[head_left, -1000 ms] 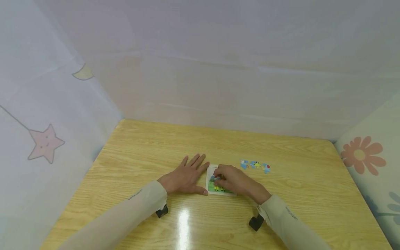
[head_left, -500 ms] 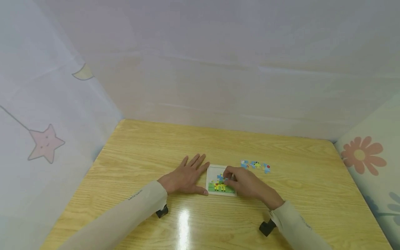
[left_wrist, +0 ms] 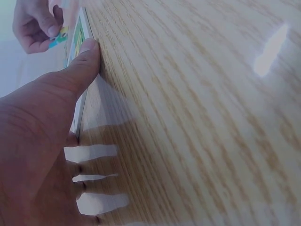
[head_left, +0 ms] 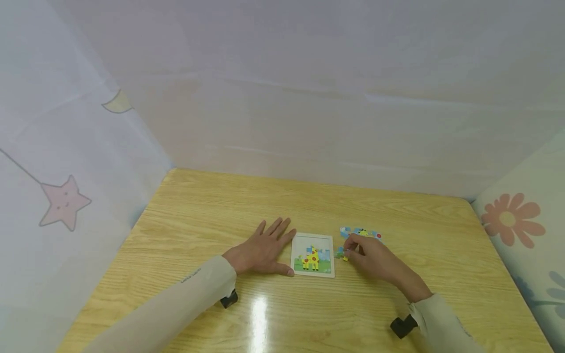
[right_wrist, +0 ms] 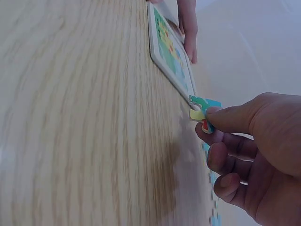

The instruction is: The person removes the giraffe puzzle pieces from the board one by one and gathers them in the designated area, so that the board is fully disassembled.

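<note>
A square jigsaw puzzle board (head_left: 304,240) with a pale frame lies on the table. Its lower part shows a yellow giraffe (head_left: 311,260) on green, and the upper part is bare white. My left hand (head_left: 260,251) lies flat, fingers spread, along the board's left side; in the left wrist view its thumb (left_wrist: 84,61) touches the frame. Just right of the board, my right hand (head_left: 375,257) pinches a puzzle piece (right_wrist: 205,103) between thumb and forefinger. The piece is blue-green with yellow and red, tilted above the tabletop in the right wrist view.
Several loose puzzle pieces (head_left: 363,232) lie in a row behind my right hand, partly hidden by it. The wooden table (head_left: 212,196) meets hanging pale cloth (head_left: 282,122) at the back and sides. A light glare shows near the front.
My right hand has moved right, from over the board to beside it, uncovering the giraffe picture. The pinched puzzle piece now shows clearly. My left hand stays where it was.
</note>
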### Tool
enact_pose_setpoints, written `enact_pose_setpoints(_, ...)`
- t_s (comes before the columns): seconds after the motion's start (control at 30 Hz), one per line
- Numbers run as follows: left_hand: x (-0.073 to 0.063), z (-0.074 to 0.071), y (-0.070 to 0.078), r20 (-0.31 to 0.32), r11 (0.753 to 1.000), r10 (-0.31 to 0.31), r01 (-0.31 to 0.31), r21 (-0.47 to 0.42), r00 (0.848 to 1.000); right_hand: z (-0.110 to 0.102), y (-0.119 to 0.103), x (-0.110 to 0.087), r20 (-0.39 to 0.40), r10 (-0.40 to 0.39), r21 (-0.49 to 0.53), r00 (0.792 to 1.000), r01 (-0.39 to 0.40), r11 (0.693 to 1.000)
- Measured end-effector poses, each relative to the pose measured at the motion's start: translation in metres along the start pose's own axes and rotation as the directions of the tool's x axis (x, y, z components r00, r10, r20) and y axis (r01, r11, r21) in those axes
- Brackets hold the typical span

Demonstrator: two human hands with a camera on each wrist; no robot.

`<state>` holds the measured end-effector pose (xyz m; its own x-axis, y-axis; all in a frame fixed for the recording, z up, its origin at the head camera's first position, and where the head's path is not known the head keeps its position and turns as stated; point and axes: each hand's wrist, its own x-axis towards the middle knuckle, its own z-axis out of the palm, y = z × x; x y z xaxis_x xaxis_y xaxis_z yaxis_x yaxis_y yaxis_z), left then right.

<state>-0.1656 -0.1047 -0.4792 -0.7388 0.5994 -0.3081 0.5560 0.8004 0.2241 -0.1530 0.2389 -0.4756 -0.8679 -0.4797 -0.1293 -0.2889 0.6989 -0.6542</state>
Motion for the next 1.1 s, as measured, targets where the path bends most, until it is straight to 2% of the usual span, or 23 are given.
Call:
enact_pose_setpoints(0.27,-0.001,-0.001,0.000,-0.004,1.000,0.001,-0.001,0.000,1.000,-0.005,0.013,-0.003,-0.011,0.027,-0.025,1.000,-0.027,0.999)
enact_pose_setpoints(0.5,0.000,-0.001,0.001,-0.010,1.000,0.006,-0.006,0.007,1.000,-0.003,0.013,0.004,-0.081,0.054,-0.146,0.995,-0.065,0.987)
enact_pose_setpoints(0.77,0.001,0.000,0.001,-0.011,1.000,0.004,-0.004,0.003,1.000,0.002,0.012,0.009,-0.128,0.008,-0.260,0.992,-0.041,0.965)
enact_pose_setpoints(0.93,0.001,-0.001,0.000,-0.009,1.000,0.005,-0.005,0.004,1.000,0.004,0.006,0.013,-0.135,0.015,-0.249,0.991,-0.049,0.967)
enact_pose_setpoints(1.1,0.001,0.000,-0.001,-0.006,1.000,0.004,-0.004,0.004,1.000,0.013,-0.006,0.021,-0.115,-0.004,-0.224,0.993,-0.022,0.974)
